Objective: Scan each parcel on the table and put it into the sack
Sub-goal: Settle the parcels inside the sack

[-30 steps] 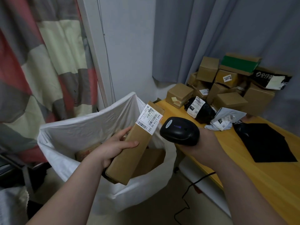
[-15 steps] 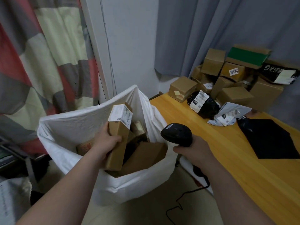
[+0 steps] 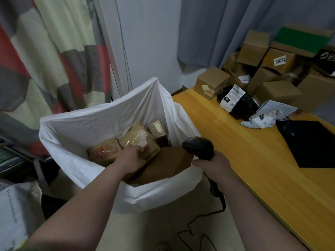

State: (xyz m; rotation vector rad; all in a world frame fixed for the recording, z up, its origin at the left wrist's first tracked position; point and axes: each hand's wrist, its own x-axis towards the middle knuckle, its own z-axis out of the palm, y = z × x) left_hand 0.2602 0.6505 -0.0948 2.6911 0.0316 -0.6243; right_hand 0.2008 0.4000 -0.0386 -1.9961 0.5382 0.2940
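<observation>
Grey curtains (image 3: pixel 208 33) hang behind a yellow table (image 3: pixel 253 160) with parcels (image 3: pixel 241 104) piled at its far end. Beside it stands a white sack (image 3: pixel 90 124) with boxes (image 3: pixel 163 165) in it. The left hand (image 3: pixel 134 158) is inside, touching those boxes; I cannot tell whether it grips one. The right hand (image 3: pixel 215 167) is wrapped round the scanner (image 3: pixel 198 148) at the sack's right rim.

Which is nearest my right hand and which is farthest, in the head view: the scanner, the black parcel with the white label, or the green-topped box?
1. The scanner: gripped in the right hand itself, low centre.
2. The black parcel with the white label: mid-table, ahead of the hand and slightly right.
3. The green-topped box: far back right, highest up.
</observation>
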